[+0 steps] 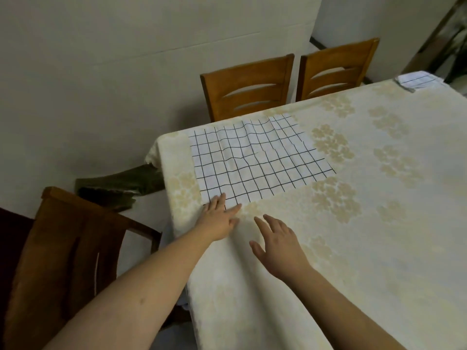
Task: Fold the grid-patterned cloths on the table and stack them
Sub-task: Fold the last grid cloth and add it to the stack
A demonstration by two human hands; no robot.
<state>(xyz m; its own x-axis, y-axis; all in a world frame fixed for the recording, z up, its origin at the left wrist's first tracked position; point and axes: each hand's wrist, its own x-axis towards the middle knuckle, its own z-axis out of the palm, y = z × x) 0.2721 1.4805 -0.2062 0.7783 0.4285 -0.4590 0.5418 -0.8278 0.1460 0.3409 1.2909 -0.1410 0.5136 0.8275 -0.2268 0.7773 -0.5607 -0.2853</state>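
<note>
A white cloth with a black grid (257, 157) lies spread flat near the table's far left corner, with a few creases. My left hand (221, 218) rests with its fingers apart on the cloth's near left corner, palm down, holding nothing. My right hand (278, 245) hovers open over the tablecloth just below the cloth's near edge, not touching the cloth. A second grid-patterned cloth (417, 80), folded small, sits at the far right end of the table.
The table wears a cream tablecloth with pale flower prints (366, 223). Two wooden chairs (249, 87) (337, 68) stand at its far side, another chair (73, 248) at the near left. A dark green cloth (118, 184) lies on the floor beside the table.
</note>
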